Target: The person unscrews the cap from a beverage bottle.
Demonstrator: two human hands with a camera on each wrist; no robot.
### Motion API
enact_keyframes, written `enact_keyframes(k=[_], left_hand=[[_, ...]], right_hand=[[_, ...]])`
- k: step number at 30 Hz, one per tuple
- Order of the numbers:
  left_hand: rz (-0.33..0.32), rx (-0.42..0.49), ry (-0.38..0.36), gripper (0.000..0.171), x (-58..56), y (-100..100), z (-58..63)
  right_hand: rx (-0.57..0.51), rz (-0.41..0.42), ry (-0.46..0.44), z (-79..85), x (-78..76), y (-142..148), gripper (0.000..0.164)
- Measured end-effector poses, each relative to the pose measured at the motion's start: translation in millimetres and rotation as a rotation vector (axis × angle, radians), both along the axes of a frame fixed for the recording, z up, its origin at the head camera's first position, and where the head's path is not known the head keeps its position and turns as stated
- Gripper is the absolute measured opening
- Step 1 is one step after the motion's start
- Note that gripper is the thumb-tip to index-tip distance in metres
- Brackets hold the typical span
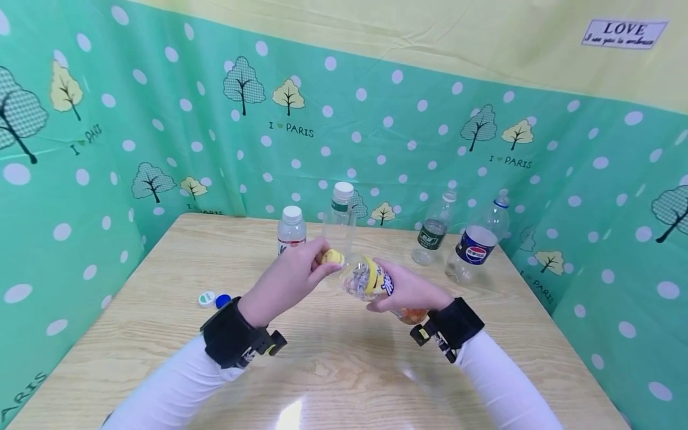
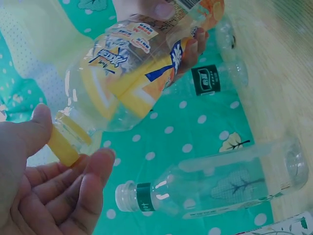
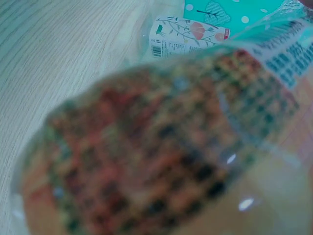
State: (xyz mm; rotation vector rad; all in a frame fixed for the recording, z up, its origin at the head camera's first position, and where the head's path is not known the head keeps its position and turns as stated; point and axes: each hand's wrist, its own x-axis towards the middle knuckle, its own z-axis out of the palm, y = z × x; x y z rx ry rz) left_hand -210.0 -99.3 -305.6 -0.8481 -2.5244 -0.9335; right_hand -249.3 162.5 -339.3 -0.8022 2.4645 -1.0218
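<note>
Over the middle of the table, my right hand (image 1: 408, 288) grips a clear plastic drink bottle (image 1: 357, 276) with a yellow and orange label, tilted with its neck to the left. My left hand (image 1: 285, 279) pinches the yellow cap (image 2: 63, 147) at the bottle's mouth between thumb and fingers. A yellow ring (image 2: 74, 126) sits on the neck behind the cap. Whether the cap is still on the threads, I cannot tell. In the right wrist view, the blurred bottle base (image 3: 142, 152) fills most of the picture.
Behind my hands stand a white-capped bottle (image 1: 292, 229) and a taller clear bottle (image 1: 340, 224). At the back right are a green-labelled bottle (image 1: 432, 234) and a Pepsi bottle (image 1: 475, 245). A white cap (image 1: 206, 299) and a blue cap (image 1: 223, 300) lie left on the table.
</note>
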Motion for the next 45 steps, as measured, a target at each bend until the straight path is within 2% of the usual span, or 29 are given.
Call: enact_keyframes(k=[2, 4, 9, 12, 14, 17, 19, 21, 24, 29, 32, 34, 36, 40, 42, 45], left_hand=[[0.024, -0.01, 0.008, 0.023, 0.4, -0.6, -1.2], [0.01, -0.003, 0.036, 0.024, 0.4, -1.2, -2.9], [-0.124, 0.052, 0.085, 0.042, 0.0, -4.5, -3.0], [-0.179, 0.064, 0.124, 0.044, -0.5, -6.5, -0.7], [-0.163, 0.051, 0.141, 0.038, -0.1, -6.1, 0.5], [-0.071, 0.007, 0.125, 0.021, 1.2, -2.5, -0.6], [-0.002, -0.029, 0.11, 0.021, 2.5, 0.4, -3.0], [0.04, -0.044, 0.112, 0.024, 2.9, 2.3, -6.4], [0.016, -0.012, 0.134, 0.028, 1.6, 2.0, -10.1], [-0.141, 0.051, 0.166, 0.045, -0.9, -3.7, -6.2], [-0.181, 0.042, 0.187, 0.043, -1.1, -5.4, -1.8], [-0.149, 0.024, 0.175, 0.034, -0.7, -4.2, -0.6], [-0.08, 0.006, 0.148, 0.024, 0.3, -1.3, -1.0], [0.044, 0.004, 0.118, 0.023, 2.4, 3.4, -5.8], [0.045, 0.03, 0.136, 0.024, 2.5, 3.7, -7.5], [-0.031, 0.067, 0.16, 0.032, 0.7, 1.8, -6.6]], right_hand=[[0.003, 0.001, -0.004, -1.3, -0.4, -0.7, 0.067], [0.001, 0.003, -0.006, -2.8, -0.4, -1.3, 0.066], [-0.019, 0.013, -0.005, -1.5, 1.4, -2.6, 0.067], [-0.018, 0.003, -0.005, 2.3, 3.1, -3.0, 0.07], [-0.015, -0.001, -0.006, 4.2, 3.5, -2.9, 0.07], [-0.009, 0.008, 0.003, 4.6, 3.3, -2.9, 0.067], [-0.003, 0.011, 0.009, 3.5, 3.0, -2.9, 0.065], [0.005, 0.013, 0.01, 0.8, 2.4, -2.5, 0.064], [-0.006, 0.016, -0.003, -2.5, 2.1, -1.7, 0.063], [-0.044, 0.01, -0.019, -2.0, 2.9, -0.1, 0.068], [-0.04, 0.004, -0.009, 0.3, 3.5, 0.9, 0.069], [-0.028, -0.002, -0.005, 1.6, 3.7, 1.1, 0.07], [-0.012, -0.005, 0.002, 2.1, 3.2, 0.7, 0.07], [0.008, 0.004, 0.007, 1.2, 1.6, -0.7, 0.067], [0.003, 0.017, 0.006, 0.7, 1.2, -1.3, 0.065], [-0.02, 0.024, -0.008, 1.4, 1.7, -1.5, 0.066]])
